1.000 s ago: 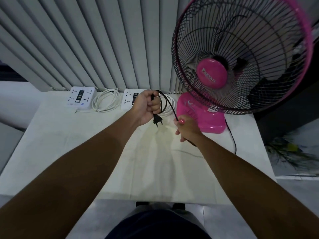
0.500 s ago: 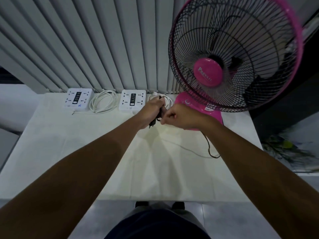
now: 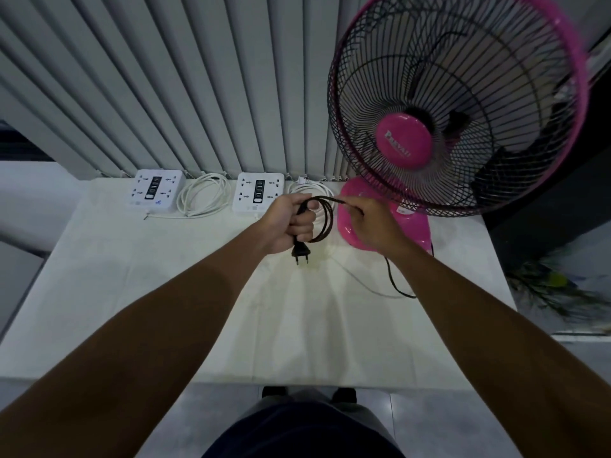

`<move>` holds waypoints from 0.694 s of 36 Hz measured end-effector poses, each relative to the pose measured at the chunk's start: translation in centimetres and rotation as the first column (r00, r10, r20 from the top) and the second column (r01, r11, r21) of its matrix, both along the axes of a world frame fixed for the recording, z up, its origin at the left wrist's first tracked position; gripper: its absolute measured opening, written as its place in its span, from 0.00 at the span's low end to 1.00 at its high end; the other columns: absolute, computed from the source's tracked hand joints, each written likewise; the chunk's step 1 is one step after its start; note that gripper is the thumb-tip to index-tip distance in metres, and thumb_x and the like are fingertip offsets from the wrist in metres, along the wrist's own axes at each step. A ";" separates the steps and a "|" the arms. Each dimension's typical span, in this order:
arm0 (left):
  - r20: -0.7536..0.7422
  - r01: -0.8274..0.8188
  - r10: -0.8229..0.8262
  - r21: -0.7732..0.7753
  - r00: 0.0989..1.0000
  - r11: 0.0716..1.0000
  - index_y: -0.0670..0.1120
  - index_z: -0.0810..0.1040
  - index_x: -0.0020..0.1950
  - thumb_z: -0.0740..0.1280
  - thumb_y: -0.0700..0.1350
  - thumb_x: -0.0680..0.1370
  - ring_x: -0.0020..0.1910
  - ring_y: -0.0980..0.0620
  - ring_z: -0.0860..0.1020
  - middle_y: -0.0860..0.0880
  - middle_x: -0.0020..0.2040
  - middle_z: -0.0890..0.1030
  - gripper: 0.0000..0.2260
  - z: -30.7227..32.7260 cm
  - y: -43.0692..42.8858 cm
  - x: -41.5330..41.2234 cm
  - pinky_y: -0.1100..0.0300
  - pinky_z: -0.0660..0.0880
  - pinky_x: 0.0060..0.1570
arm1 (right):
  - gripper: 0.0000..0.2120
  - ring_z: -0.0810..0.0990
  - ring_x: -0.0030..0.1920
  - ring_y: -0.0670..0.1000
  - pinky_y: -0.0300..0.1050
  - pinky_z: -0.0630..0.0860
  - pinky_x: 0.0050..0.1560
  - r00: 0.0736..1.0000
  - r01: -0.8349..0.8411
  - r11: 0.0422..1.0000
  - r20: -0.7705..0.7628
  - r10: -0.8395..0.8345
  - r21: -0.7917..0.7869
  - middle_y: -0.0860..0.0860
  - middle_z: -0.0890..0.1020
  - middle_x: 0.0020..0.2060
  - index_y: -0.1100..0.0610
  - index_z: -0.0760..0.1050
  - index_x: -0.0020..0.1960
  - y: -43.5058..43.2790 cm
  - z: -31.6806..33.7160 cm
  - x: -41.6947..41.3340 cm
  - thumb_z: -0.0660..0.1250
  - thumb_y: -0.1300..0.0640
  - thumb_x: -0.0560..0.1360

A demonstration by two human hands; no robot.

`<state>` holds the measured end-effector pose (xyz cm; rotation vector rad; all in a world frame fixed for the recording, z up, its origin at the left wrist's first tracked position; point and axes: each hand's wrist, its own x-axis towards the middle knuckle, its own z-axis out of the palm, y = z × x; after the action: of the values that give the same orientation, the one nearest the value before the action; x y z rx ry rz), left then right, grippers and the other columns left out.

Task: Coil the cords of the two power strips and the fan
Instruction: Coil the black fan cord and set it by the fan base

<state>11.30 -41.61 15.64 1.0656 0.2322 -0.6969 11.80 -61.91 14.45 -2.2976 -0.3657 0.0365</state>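
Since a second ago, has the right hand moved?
Yes. The right hand has come up from the table toward the pink fan base, now level with the left hand.

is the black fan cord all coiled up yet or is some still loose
Partly coiled. The left hand grips a couple of loops of the fan cord, while a loose length still trails over the table below the right hand.

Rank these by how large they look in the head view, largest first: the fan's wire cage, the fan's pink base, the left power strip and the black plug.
1. Fan's wire cage, though it is nearest the camera.
2. Pink base, partly hidden by the right hand.
3. Left power strip.
4. Black plug, below the left hand.
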 end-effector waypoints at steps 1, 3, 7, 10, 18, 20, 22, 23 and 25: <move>-0.001 -0.026 0.026 -0.027 1.000 0.999 0.48 0.71 0.36 0.53 0.48 0.82 0.22 0.53 0.47 0.53 0.24 0.53 0.16 0.0 0.1 0.1 0.60 0.56 0.21 | 0.18 0.77 0.38 0.37 0.35 0.71 0.47 1.000 -0.006 1.000 -0.017 0.006 -0.005 0.51 0.83 0.49 0.59 0.77 0.69 0.1 -0.4 -0.3 0.57 0.65 0.83; -0.009 -0.076 0.075 -0.091 0.997 0.993 0.48 0.71 0.36 0.53 0.47 0.81 0.22 0.52 0.48 0.53 0.24 0.54 0.15 -0.1 0.1 0.2 0.60 0.55 0.23 | 0.20 0.77 0.34 0.33 0.32 0.70 0.41 0.998 -0.018 0.999 -0.063 0.016 -0.029 0.50 0.81 0.44 0.56 0.71 0.75 0.3 -1.2 -0.7 0.56 0.64 0.84; -0.024 -0.173 0.171 -0.196 0.985 0.965 0.47 0.70 0.39 0.52 0.45 0.80 0.22 0.53 0.49 0.53 0.24 0.54 0.12 -0.3 0.1 0.4 0.58 0.53 0.28 | 0.26 0.81 0.59 0.57 0.53 0.77 0.58 0.980 -0.087 0.979 -0.193 0.050 -0.187 0.62 0.80 0.61 0.53 0.58 0.81 0.6 -2.0 -1.4 0.54 0.62 0.84; -0.035 -0.276 0.277 -0.260 0.960 0.925 0.47 0.71 0.40 0.52 0.44 0.83 0.23 0.54 0.51 0.53 0.27 0.54 0.14 -0.3 0.1 0.7 0.60 0.60 0.29 | 0.32 0.82 0.53 0.65 0.59 0.79 0.54 0.946 -0.211 0.919 -0.308 0.106 -0.333 0.68 0.77 0.62 0.58 0.49 0.82 0.8 -2.7 -1.8 0.56 0.66 0.81; 0.163 -0.359 0.337 0.131 0.927 0.924 0.39 0.72 0.48 0.48 0.48 0.87 0.28 0.46 0.75 0.44 0.29 0.75 0.18 -0.2 -1.0 1.7 0.56 0.74 0.38 | 0.26 0.80 0.56 0.57 0.52 0.78 0.55 0.914 -0.272 0.896 -0.384 0.127 -0.351 0.59 0.81 0.56 0.55 0.63 0.79 0.4 -2.7 -3.0 0.56 0.65 0.82; 0.261 -0.305 0.232 0.289 0.937 0.907 0.31 0.74 0.51 0.48 0.48 0.87 0.33 0.43 0.81 0.40 0.32 0.80 0.23 -0.5 -1.7 1.6 0.57 0.79 0.39 | 0.20 0.81 0.51 0.59 0.57 0.78 0.51 0.927 -0.290 0.884 -0.336 0.165 -0.368 0.60 0.82 0.51 0.60 0.71 0.71 0.5 -2.1 -2.9 0.56 0.66 0.81; 0.336 -0.241 0.099 0.413 0.937 0.878 0.27 0.76 0.51 0.47 0.47 0.87 0.40 0.39 0.82 0.35 0.38 0.83 0.27 -1.1 -2.5 1.3 0.54 0.82 0.46 | 0.15 0.81 0.47 0.59 0.56 0.78 0.46 0.928 -0.321 0.883 -0.301 0.221 -0.343 0.60 0.83 0.47 0.63 0.77 0.64 0.4 -1.6 -2.8 0.58 0.66 0.81; 0.360 -0.215 0.035 0.472 0.932 0.855 0.27 0.77 0.50 0.47 0.47 0.87 0.42 0.40 0.82 0.34 0.40 0.84 0.28 -1.4 -2.8 1.1 0.53 0.82 0.50 | 0.13 0.81 0.44 0.58 0.56 0.78 0.45 0.931 -0.321 0.895 -0.279 0.237 -0.311 0.60 0.84 0.44 0.63 0.79 0.60 0.3 -1.4 -2.7 0.58 0.65 0.81; 0.376 -0.163 -0.083 0.576 0.923 0.801 0.29 0.75 0.54 0.49 0.48 0.87 0.42 0.45 0.82 0.36 0.43 0.85 0.25 -1.8 -3.5 0.8 0.54 0.81 0.51 | 0.11 0.81 0.41 0.55 0.55 0.78 0.44 0.941 -0.310 0.919 -0.216 0.260 -0.244 0.57 0.84 0.41 0.61 0.81 0.53 -0.2 -1.2 -2.5 0.60 0.62 0.81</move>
<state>12.07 -45.13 13.79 1.7825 0.1328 -0.3541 9.31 -62.09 13.26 -2.4686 -0.6342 0.4669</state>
